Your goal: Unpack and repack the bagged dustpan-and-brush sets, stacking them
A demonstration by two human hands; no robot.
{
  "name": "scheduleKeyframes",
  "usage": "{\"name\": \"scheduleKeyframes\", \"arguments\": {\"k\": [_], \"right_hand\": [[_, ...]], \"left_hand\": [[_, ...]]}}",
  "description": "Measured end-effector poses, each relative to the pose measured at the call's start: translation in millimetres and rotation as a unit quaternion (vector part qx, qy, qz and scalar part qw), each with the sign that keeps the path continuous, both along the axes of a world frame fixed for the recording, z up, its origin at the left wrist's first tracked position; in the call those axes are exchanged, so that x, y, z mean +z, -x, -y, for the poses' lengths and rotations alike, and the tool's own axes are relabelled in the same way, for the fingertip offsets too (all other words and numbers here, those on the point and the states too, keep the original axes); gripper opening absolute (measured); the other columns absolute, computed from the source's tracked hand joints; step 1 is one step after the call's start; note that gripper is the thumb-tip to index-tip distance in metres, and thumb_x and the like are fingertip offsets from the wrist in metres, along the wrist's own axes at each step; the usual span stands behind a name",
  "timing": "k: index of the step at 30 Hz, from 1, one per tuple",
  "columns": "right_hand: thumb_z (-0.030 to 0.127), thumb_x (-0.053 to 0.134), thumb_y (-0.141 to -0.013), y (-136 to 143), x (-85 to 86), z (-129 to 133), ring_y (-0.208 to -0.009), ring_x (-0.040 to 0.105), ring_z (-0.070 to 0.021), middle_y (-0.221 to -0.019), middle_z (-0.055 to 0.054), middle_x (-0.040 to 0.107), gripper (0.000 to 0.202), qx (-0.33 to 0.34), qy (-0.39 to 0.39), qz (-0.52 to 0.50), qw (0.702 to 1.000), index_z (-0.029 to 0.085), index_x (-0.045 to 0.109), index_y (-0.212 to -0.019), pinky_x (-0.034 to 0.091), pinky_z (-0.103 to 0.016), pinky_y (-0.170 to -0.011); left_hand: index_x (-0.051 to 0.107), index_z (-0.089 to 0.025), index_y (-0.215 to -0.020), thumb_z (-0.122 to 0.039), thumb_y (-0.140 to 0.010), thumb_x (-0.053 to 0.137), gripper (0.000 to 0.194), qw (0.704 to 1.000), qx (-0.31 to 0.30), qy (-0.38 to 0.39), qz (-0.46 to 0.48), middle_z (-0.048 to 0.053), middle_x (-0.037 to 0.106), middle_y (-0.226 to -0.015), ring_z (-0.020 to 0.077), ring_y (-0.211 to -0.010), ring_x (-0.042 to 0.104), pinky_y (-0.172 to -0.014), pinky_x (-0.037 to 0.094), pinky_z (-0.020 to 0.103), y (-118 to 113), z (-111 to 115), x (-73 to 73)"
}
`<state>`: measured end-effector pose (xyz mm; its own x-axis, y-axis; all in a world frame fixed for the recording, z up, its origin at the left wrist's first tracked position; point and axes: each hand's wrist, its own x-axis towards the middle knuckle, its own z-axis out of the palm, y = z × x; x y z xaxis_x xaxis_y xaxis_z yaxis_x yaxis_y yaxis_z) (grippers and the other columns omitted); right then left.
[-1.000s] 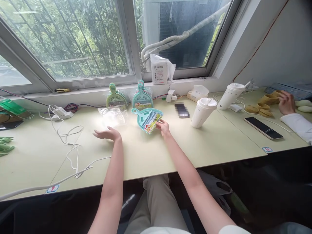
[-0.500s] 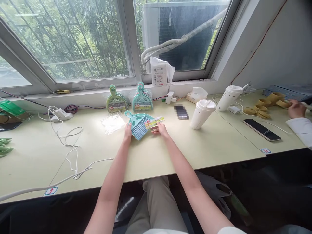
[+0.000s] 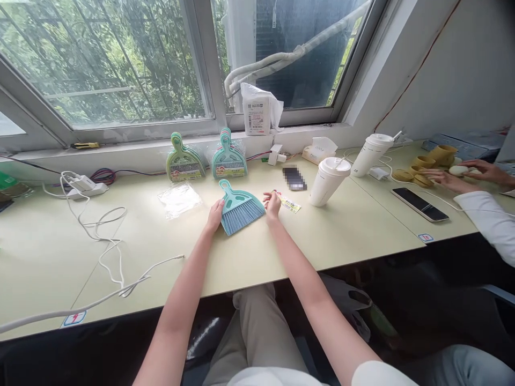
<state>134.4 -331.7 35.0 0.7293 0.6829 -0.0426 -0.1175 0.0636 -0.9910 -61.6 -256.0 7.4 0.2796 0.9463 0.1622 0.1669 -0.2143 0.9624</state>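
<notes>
A teal dustpan with a small brush [image 3: 242, 213] nested in it stands tilted at the middle of the table, its blue-grey bristles toward me. My left hand [image 3: 216, 215] grips it by the left edge, fingers behind and thumb in front. Close to the pan's right corner is my right hand [image 3: 272, 205], its fingers loosely curled and apart; I cannot tell whether they touch the corner. A yellow-and-white printed card label [image 3: 290, 204] lies on the table just right of that hand, one end partly behind the fingers.
Wrapped dustpan sets, one green [image 3: 184, 161] and one teal [image 3: 229, 158], lean against the sill. Clear plastic wrap [image 3: 179, 200] lies left. A white cup [image 3: 329, 182] and a blurred phone [image 3: 294, 179] are right. White cables [image 3: 110, 241] trail left. A co-worker's hands [image 3: 454, 179] handle yellow pieces.
The printed label has left my right hand and now lies on the table. The dustpan and brush have turned more upright in my left hand. A second co-worker hand has come into view.
</notes>
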Motion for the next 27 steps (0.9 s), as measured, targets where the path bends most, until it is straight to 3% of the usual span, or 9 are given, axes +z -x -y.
{"name": "scheduleKeyframes", "arguments": {"k": [2,5,7,9,12,16,20,24,27], "right_hand": [[0.035,0.027,-0.095,17,2.7,4,-0.060,0.054,-0.0115,-0.068,-0.001,0.061,0.041,0.042,0.022,0.223,0.974,0.019,0.061,-0.079,0.040,-0.022,-0.056],[0.034,0.036,-0.094,43,4.5,11,-0.090,0.057,-0.0180,-0.096,-0.006,0.065,0.030,0.092,0.056,0.487,0.867,0.021,0.063,-0.091,0.042,-0.026,-0.071],[0.033,0.040,-0.093,54,4.1,14,-0.100,0.052,-0.0211,-0.107,-0.008,0.061,0.026,0.086,0.086,0.569,0.813,0.021,0.061,-0.103,0.042,-0.029,-0.075],[0.034,0.040,-0.093,58,2.9,16,-0.102,0.050,-0.0228,-0.111,-0.010,0.059,0.028,0.064,0.116,0.597,0.792,0.020,0.057,-0.111,0.041,-0.030,-0.076],[0.038,0.040,-0.093,53,2.1,14,-0.101,0.049,-0.0237,-0.111,-0.011,0.058,0.031,0.047,0.142,0.595,0.790,0.019,0.056,-0.111,0.041,-0.031,-0.075],[0.042,0.044,-0.090,42,5.0,10,-0.097,0.051,-0.0220,-0.103,-0.009,0.059,0.030,0.088,0.135,0.568,0.807,0.019,0.061,-0.099,0.040,-0.028,-0.073],[0.038,0.044,-0.089,35,11.0,7,-0.083,0.054,-0.0170,-0.090,-0.005,0.059,0.027,0.140,0.102,0.483,0.858,0.020,0.062,-0.080,0.038,-0.025,-0.071],[0.033,0.028,-0.094,30,17.4,10,-0.069,0.051,-0.0139,-0.072,0.000,0.055,0.039,0.146,0.032,0.345,0.927,0.021,0.057,-0.070,0.036,-0.022,-0.064],[0.035,0.028,-0.095,21,19.7,14,-0.070,0.050,-0.0138,-0.077,-0.001,0.056,0.038,0.104,0.029,0.385,0.916,0.021,0.057,-0.073,0.035,-0.022,-0.065]], "left_hand": [[0.064,-0.018,-0.091,-0.053,-0.086,0.040,0.042,1.000,0.000,-0.010,-0.021,0.006,0.065,-0.094,0.0206,-0.089,0.057,-0.080,0.043,0.032,-4,5,1.2],[0.061,-0.019,-0.086,-0.051,-0.088,0.037,0.041,0.998,-0.005,-0.041,-0.037,0.005,0.064,-0.090,0.0189,-0.085,0.056,-0.079,0.042,0.031,-10,13,2.8],[0.059,-0.019,-0.082,-0.049,-0.089,0.035,0.039,0.997,-0.004,-0.068,-0.037,0.004,0.063,-0.085,0.0174,-0.079,0.054,-0.076,0.042,0.030,-15,19,4.2],[0.058,-0.019,-0.081,-0.048,-0.091,0.034,0.039,0.995,0.003,-0.091,-0.036,0.003,0.061,-0.081,0.0164,-0.075,0.053,-0.074,0.041,0.029,-18,25,6.4],[0.058,-0.020,-0.082,-0.049,-0.091,0.032,0.040,0.993,0.013,-0.110,-0.041,0.003,0.060,-0.078,0.0162,-0.074,0.053,-0.072,0.040,0.028,-21,32,10.6],[0.062,-0.019,-0.089,-0.050,-0.090,0.035,0.040,0.994,0.001,-0.101,-0.029,0.004,0.063,-0.083,0.0175,-0.078,0.055,-0.074,0.040,0.028,-20,36,15.5],[0.063,-0.017,-0.087,-0.051,-0.089,0.038,0.042,0.998,-0.032,-0.061,-0.006,0.004,0.064,-0.085,0.0184,-0.080,0.055,-0.075,0.042,0.029,-16,28,15.5],[0.062,-0.016,-0.084,-0.049,-0.088,0.039,0.040,1.000,0.005,-0.019,-0.004,0.004,0.062,-0.081,0.0179,-0.078,0.054,-0.074,0.042,0.029,-5,9,11.2],[0.063,-0.017,-0.083,-0.047,-0.088,0.039,0.039,0.998,0.028,-0.017,-0.052,0.004,0.063,-0.082,0.0191,-0.080,0.054,-0.076,0.041,0.030,10,-3,8.5]]}}
